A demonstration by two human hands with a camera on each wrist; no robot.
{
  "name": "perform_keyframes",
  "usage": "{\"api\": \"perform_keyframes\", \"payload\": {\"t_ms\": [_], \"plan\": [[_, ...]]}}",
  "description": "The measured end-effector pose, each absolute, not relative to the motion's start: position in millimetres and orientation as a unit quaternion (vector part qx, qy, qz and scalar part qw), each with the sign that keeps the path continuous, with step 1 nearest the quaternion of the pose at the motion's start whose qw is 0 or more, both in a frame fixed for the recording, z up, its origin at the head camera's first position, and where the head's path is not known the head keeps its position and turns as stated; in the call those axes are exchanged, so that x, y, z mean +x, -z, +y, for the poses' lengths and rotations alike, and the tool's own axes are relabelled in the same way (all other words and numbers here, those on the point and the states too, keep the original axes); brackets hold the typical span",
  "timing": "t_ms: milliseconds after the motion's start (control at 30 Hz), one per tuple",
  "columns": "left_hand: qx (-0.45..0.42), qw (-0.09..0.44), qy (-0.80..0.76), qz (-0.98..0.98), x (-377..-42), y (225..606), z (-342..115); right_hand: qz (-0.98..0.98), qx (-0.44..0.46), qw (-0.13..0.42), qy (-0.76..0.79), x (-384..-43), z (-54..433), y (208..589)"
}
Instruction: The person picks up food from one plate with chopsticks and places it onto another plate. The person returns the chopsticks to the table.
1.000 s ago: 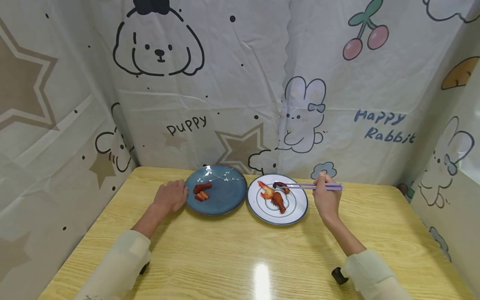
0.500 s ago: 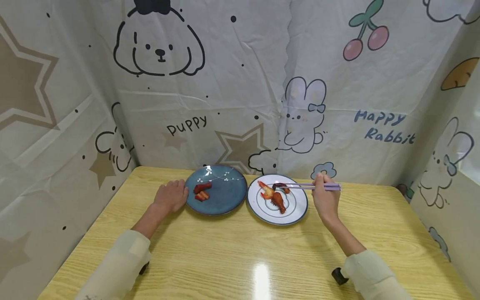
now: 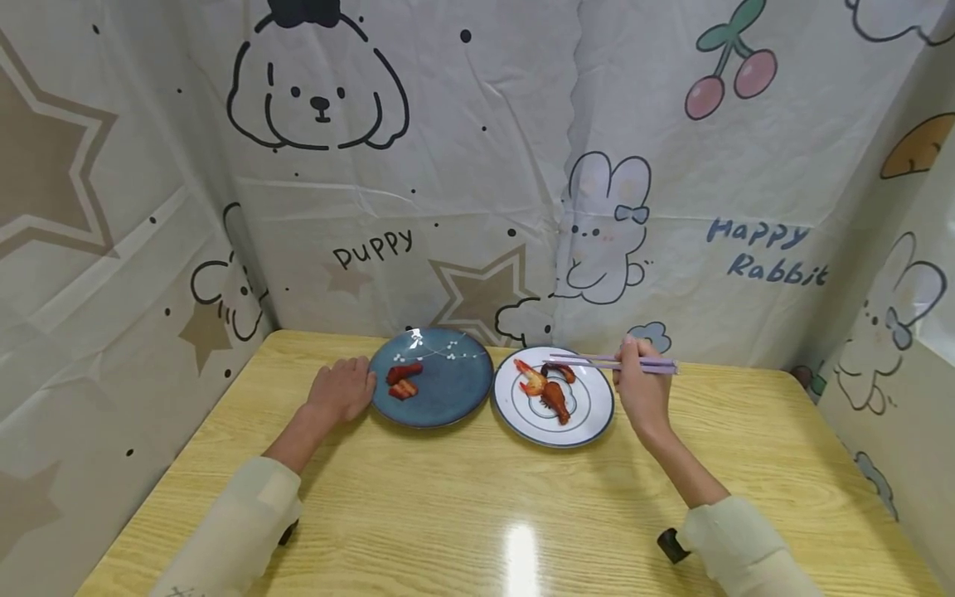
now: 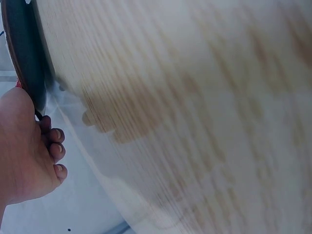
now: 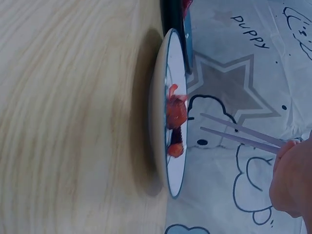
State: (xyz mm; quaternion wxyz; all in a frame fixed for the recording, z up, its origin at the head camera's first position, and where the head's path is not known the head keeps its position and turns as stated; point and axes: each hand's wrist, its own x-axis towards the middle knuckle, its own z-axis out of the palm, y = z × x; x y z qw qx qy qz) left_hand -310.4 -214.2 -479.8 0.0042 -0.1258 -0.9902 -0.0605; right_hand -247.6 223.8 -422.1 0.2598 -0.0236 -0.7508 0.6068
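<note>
My left hand [image 3: 341,391] holds the left rim of a blue plate [image 3: 451,398], thumb at the edge and the other fingers curled beside it. Two reddish-brown food pieces lie on that plate: a longer dark one [image 3: 404,373] and a striped one [image 3: 403,390]. To the right, my right hand [image 3: 643,394] grips light purple chopsticks [image 5: 243,141]. Their tips are slightly parted above a white plate [image 3: 589,414], with nothing between them. This plate bears a shrimp [image 3: 531,383], a drumstick [image 3: 555,402] and a dark, curved brown piece [image 3: 564,371].
The plates stand side by side near the far edge of a wooden table [image 3: 418,497]. Behind and at both sides hangs a printed cloth [image 3: 477,166]. A small dark object [image 3: 802,376] shows beyond the table's right back corner.
The chopsticks have lifted off the dark curved piece, which stays on the white plate. My right hand has risen slightly and shifted left. My left hand keeps its place.
</note>
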Motion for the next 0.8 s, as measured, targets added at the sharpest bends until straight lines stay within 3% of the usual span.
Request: {"api": "perform_keyframes", "payload": {"t_ms": [800], "plan": [[-0.122,0.001,0.059,-0.991,-312,480,-215,-0.737,0.103,0.151,-0.651,-249,152,396]]}}
